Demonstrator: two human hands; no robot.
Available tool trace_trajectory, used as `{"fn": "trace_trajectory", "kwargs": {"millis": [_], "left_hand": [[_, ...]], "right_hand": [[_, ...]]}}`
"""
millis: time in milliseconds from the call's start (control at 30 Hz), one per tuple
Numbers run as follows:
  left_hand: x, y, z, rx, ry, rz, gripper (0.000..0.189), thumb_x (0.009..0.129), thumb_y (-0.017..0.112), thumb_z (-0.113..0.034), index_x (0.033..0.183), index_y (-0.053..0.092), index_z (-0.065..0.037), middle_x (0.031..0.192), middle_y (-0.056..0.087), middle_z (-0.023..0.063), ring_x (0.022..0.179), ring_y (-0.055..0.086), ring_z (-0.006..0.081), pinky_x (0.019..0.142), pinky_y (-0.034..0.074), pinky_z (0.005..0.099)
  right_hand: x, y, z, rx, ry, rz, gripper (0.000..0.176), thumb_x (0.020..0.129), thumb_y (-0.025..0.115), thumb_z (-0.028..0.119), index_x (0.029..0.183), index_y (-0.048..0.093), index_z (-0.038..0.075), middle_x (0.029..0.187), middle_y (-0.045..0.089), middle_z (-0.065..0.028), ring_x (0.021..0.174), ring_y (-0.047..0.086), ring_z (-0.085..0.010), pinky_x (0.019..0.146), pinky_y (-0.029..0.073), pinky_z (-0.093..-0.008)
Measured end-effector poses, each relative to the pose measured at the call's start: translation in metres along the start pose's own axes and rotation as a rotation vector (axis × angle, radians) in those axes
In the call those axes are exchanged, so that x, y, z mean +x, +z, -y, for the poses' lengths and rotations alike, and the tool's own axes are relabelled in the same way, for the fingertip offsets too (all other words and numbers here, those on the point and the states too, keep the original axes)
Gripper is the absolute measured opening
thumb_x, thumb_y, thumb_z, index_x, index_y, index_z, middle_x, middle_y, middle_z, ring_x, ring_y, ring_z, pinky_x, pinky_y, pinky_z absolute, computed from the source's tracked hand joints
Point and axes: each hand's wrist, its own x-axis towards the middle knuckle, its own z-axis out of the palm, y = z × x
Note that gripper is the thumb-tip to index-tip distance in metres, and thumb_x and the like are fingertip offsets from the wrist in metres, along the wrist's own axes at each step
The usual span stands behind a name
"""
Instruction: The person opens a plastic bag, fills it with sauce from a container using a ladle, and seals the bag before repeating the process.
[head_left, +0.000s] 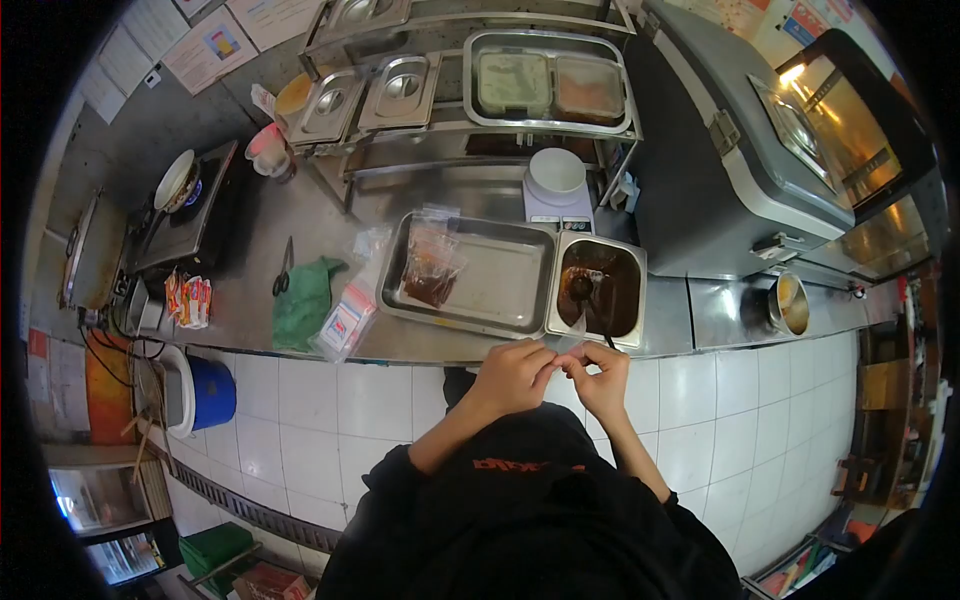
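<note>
My left hand [517,375] and my right hand [598,378] meet at the fingertips just in front of the counter edge. Both pinch a small clear plastic bag [578,328], whose free end points up toward the sauce pan. Behind them, a deep metal pan [640,300] holds dark brown sauce [603,312] with a black ladle [582,288] in it. To its left lies a shallow metal tray [500,275], with filled bags of reddish-brown sauce [430,280] at its left end.
A pack of plastic bags [348,318], a green cloth [303,305] and scissors [284,268] lie left of the tray. A white bowl [556,175] sits on a scale [560,218] behind. Farther left, a pan [177,180] sits over a lit burner. A metal bowl [790,305] stands right.
</note>
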Motion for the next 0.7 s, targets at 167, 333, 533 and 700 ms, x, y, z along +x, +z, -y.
{"fn": "trace_trajectory", "kwargs": {"millis": [167,333,533,700], "left_hand": [[0.002,0.005,0.002,0.12,0.046,0.028,0.01,0.066,0.057,-0.008,0.068,0.048,-0.006,0.06,0.049,0.0068,0.054,0.052,0.0264,0.047,0.041,0.0357],[0.009,0.002,0.007,0.121,-0.068,-0.206,0.012,0.064,0.057,-0.009,0.066,0.045,-0.006,0.059,0.048,0.0059,0.052,0.052,0.0256,0.046,0.04,0.0354],[0.013,-0.004,-0.016,0.092,-0.218,-0.145,0.01,0.067,0.058,-0.009,0.063,0.049,-0.005,0.053,0.049,0.0099,0.048,0.051,0.0298,0.045,0.039,0.0365],[0.021,-0.012,0.003,0.159,-0.321,-0.062,0.009,0.068,0.056,-0.013,0.063,0.051,-0.007,0.056,0.055,0.0076,0.053,0.056,0.028,0.048,0.042,0.0392]], "right_hand": [[0.0,-0.001,-0.002,-0.063,-0.037,0.071,0.004,0.069,0.067,0.002,0.066,0.064,0.0,0.056,0.058,-0.0066,0.047,0.052,-0.0113,0.045,0.039,-0.0231],[-0.005,-0.004,0.011,-0.252,-0.055,0.09,0.011,0.068,0.062,0.0,0.06,0.054,0.001,0.055,0.051,-0.0089,0.046,0.049,-0.0223,0.044,0.036,-0.0299],[0.01,-0.008,0.016,-0.354,-0.348,-0.071,0.018,0.058,0.057,-0.009,0.07,0.06,0.005,0.093,0.054,-0.0113,0.083,0.051,-0.0284,0.066,0.039,-0.0359],[0.005,-0.013,0.024,-0.513,-0.406,0.199,0.016,0.06,0.066,0.005,0.075,0.066,0.009,0.115,0.048,-0.0081,0.103,0.042,-0.03,0.083,0.032,-0.0419]]}}
